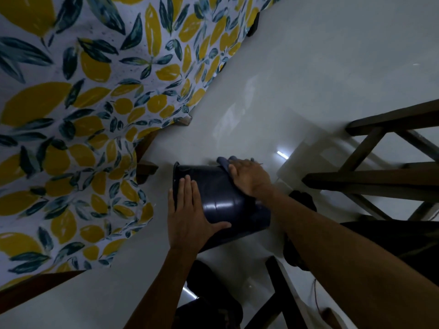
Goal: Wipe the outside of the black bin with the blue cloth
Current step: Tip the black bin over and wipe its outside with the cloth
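Note:
The black bin [221, 200] lies tipped on its side on the pale floor, its rim pointing left. My left hand [190, 214] lies flat on the bin's wall near the rim, fingers spread, steadying it. My right hand [249, 176] presses the blue cloth [224, 162] against the far upper side of the bin. Only a folded edge of the cloth shows past my fingers; the rest is under my palm.
A table draped in a lemon-print cloth [83, 138] fills the left, with a wooden leg [146, 169] close to the bin's rim. Dark wooden chair frames [370, 181] stand at the right and another [280, 288] in front. Glossy white floor [308, 79] stretches beyond.

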Demonstrator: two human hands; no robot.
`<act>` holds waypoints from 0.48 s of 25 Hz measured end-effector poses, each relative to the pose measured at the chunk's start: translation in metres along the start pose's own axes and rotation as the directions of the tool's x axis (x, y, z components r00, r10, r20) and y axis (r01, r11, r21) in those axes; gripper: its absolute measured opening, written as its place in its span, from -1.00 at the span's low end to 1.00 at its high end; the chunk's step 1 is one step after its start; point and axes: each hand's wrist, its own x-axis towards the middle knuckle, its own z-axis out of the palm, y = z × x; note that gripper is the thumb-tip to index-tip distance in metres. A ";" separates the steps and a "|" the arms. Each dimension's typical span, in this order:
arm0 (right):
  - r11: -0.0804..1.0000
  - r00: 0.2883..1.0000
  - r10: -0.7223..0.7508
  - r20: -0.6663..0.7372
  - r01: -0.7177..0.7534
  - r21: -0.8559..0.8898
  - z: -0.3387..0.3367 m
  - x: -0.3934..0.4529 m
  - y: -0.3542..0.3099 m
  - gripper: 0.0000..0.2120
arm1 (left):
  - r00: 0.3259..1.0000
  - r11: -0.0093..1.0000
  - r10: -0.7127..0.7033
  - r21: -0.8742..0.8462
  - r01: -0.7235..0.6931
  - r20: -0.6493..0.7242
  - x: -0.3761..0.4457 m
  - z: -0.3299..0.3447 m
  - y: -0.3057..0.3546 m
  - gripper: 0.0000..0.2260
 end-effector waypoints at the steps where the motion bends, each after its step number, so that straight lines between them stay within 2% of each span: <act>1: 1.000 0.998 0.024 -0.062 -0.024 0.012 0.004 -0.012 0.007 -0.44 | 1.000 1.000 0.004 -0.003 -0.004 -0.001 -0.001 0.002 0.000 0.34; 4: 0.996 0.954 0.092 -0.285 -0.087 0.030 0.020 -0.065 -0.001 -0.43 | 1.000 1.000 0.018 0.004 -0.018 -0.010 -0.005 0.003 0.001 0.34; 6: 0.996 0.928 0.087 -0.363 -0.071 0.056 0.028 -0.092 -0.021 -0.48 | 0.999 0.999 0.046 -0.004 -0.046 -0.027 -0.006 0.005 0.000 0.31; 9: 0.998 0.940 0.007 -0.341 0.015 0.060 0.032 -0.104 -0.041 -0.49 | 0.979 0.987 0.157 -0.014 -0.160 -0.130 0.001 0.006 -0.006 0.20; 12: 0.996 0.954 -0.002 -0.299 0.028 0.083 0.026 -0.081 -0.039 -0.49 | 0.938 0.967 0.240 -0.027 -0.254 -0.249 0.023 -0.002 -0.009 0.14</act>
